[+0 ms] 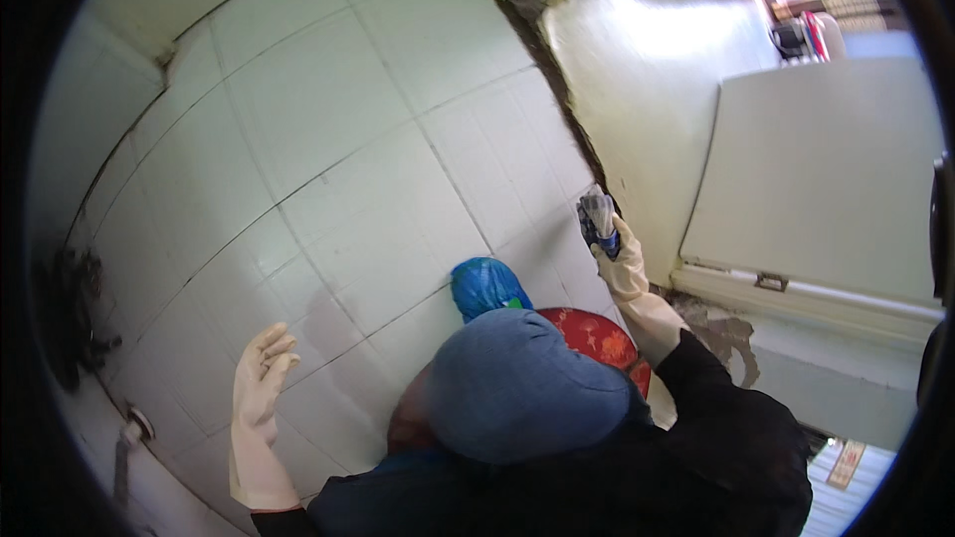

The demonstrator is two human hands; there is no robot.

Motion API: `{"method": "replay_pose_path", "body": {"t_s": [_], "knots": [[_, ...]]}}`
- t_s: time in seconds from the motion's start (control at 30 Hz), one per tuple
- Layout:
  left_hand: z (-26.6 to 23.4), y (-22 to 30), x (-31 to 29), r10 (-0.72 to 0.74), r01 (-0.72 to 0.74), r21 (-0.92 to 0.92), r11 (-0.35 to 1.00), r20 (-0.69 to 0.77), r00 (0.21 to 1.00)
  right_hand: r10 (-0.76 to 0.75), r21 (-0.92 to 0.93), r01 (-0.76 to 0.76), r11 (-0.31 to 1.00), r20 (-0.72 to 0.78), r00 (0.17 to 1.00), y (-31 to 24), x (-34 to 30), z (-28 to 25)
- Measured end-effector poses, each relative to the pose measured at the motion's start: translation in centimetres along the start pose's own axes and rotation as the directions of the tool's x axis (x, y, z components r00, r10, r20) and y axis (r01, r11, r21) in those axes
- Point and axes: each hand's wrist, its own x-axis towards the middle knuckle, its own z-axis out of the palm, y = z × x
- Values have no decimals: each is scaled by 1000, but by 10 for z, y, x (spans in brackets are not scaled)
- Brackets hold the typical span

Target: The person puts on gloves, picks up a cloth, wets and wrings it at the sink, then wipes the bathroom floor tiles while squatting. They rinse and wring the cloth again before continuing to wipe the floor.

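White floor tiles (pixel 368 189) meet a pale wall (pixel 647 109) at a dark seam (pixel 572 119). Beside this seam, the gloved right hand (pixel 629 276) grips a grey-and-blue object (pixel 597 221). Gloved left hand (pixel 261 378): well apart, fingers loosely bent, empty.

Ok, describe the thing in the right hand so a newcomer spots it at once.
Find the dark gap along the right side of the pale tiled floor. Follow it down to the cream-gloved right hand. The small bundle it grips is streaked grey and dark blue, unlike the plain cream glove.
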Motion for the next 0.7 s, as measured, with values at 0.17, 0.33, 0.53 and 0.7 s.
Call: {"method": "replay_pose_path", "body": {"t_s": [0.17,0.33,0.53,0.7], "knots": [[12,-2,14,11,-10,-37,999,20,1000,424,-24,-434,901,-168,890,52,-12,47],[42,6,9,-30,30,-1,1000,-22,999,-72,-95,58,994,-145,987,-28,93,183],[107,42,40,86,-79,-54,995,138,987,-225,105,211,972,681,697,-229,98,244],[87,32,41,116,-108,-91,990,89,989,-19,298,-148,943,492,870,-120,29,99]]}}
